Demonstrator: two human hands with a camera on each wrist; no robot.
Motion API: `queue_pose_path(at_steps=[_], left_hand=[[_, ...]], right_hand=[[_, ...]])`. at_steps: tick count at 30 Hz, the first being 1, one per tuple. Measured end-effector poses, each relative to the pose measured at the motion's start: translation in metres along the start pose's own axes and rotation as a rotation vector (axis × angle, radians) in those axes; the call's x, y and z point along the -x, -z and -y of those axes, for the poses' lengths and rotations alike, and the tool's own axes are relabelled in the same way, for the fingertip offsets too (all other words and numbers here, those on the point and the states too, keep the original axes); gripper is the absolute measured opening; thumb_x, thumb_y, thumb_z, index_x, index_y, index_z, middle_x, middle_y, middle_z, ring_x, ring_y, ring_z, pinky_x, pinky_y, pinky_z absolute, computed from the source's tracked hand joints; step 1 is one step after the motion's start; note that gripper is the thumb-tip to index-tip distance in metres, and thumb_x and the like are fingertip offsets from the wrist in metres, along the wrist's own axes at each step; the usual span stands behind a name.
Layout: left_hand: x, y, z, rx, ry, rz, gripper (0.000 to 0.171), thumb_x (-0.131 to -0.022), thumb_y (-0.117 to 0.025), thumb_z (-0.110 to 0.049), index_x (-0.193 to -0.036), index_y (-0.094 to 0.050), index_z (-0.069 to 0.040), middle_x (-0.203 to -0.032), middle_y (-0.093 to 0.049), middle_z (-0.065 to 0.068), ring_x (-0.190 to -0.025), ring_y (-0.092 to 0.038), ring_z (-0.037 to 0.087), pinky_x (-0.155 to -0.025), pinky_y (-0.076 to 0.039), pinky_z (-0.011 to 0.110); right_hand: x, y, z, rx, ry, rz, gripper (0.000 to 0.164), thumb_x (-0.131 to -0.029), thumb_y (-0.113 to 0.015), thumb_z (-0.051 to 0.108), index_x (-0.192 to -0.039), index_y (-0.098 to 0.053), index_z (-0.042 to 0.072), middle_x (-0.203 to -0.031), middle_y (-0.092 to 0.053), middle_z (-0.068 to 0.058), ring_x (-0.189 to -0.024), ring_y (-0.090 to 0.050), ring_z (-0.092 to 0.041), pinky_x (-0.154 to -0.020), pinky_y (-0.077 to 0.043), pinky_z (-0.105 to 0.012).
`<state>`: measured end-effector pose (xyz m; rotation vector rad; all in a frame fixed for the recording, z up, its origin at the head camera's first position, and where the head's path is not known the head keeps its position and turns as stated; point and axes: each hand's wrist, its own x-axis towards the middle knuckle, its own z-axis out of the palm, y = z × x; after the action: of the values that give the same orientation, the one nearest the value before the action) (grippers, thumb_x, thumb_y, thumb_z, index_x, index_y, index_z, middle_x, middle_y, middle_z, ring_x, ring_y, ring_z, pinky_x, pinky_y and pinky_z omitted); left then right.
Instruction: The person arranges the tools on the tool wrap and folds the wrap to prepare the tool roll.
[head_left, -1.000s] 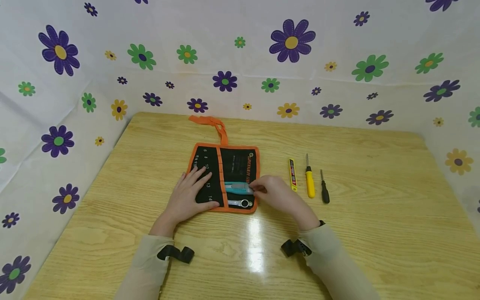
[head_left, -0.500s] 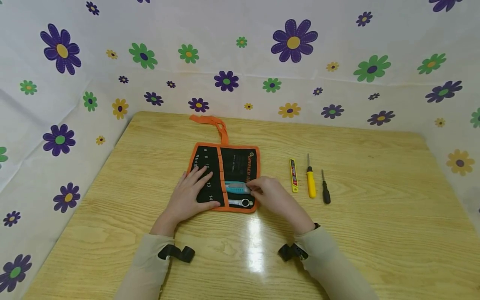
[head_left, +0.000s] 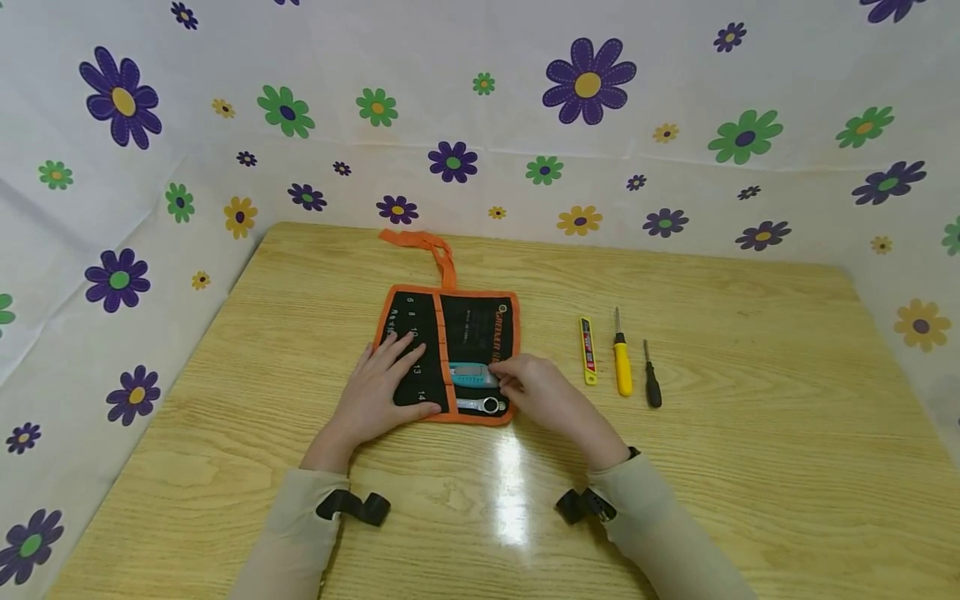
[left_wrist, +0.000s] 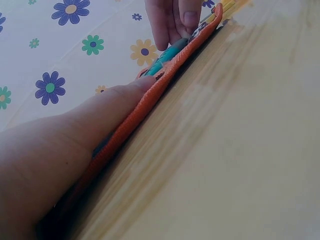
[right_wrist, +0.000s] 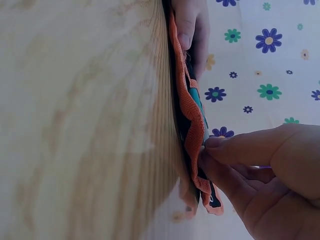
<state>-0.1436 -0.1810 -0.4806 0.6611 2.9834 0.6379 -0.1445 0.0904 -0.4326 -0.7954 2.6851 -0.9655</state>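
Our left hand (head_left: pixel 378 388) rests, fingers spread, on the tool pouch (head_left: pixel 471 323) while our right hand (head_left: pixel 545 393) pinches the turquoise utility knife (head_left: pixel 469 377) by its end near the pouch's right edge — likely light, stiff, slick, best held there.

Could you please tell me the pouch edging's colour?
The edging is orange, clearest in the head view.

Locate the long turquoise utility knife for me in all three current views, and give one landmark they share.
Head: the long turquoise utility knife lies just below the picture's centre.
Left wrist: the knife shows near the top, around the middle.
Right wrist: the knife is a narrow strip right of centre, partly hidden.
Shared landmark: the flat black fabric pouch's orange edging.
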Motion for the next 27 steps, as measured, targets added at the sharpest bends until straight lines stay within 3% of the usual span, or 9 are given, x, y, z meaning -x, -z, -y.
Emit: queue_pose_path(at_steps=[12, 20, 27], left_hand=[[-0.001, 0.0, 0.001, -0.013, -0.001, -0.003, 0.095, -0.076, -0.062, -0.07, -0.15, -0.035, -0.017, -0.157, -0.022, 0.005, -0.144, -0.011, 0.028, -0.115, -0.003, 0.049], [0.0, -0.001, 0.001, -0.021, 0.004, -0.008, 0.095, -0.076, -0.061, -0.072, -0.149, -0.036, -0.018, -0.156, -0.023, 0.005, -0.144, -0.012, 0.028, -0.115, -0.004, 0.049], [0.001, -0.003, 0.001, -0.027, 0.007, -0.017, 0.095, -0.075, -0.061, -0.072, -0.15, -0.035, -0.018, -0.156, -0.024, 0.004, -0.144, -0.013, 0.028, -0.115, -0.003, 0.048]], right_hand=[[0.0, -0.001, -0.001, 0.053, 0.096, -0.01, 0.032, -0.087, -0.059, -0.01, -0.118, -0.064, -0.007, -0.105, -0.067, -0.016, -0.088, -0.063, -0.02, -0.071, -0.053, -0.024], [0.005, 0.006, 0.0, -0.083, 0.003, 0.079, 0.04, -0.09, -0.058, -0.007, -0.13, -0.055, -0.006, -0.113, -0.062, -0.015, -0.098, -0.061, -0.023, -0.079, -0.053, -0.028], [0.008, 0.016, -0.003, -0.064, -0.046, 0.059, 0.039, -0.089, -0.06, -0.005, -0.128, -0.058, -0.003, -0.111, -0.062, -0.013, -0.095, -0.06, -0.022, -0.079, -0.053, -0.031]])
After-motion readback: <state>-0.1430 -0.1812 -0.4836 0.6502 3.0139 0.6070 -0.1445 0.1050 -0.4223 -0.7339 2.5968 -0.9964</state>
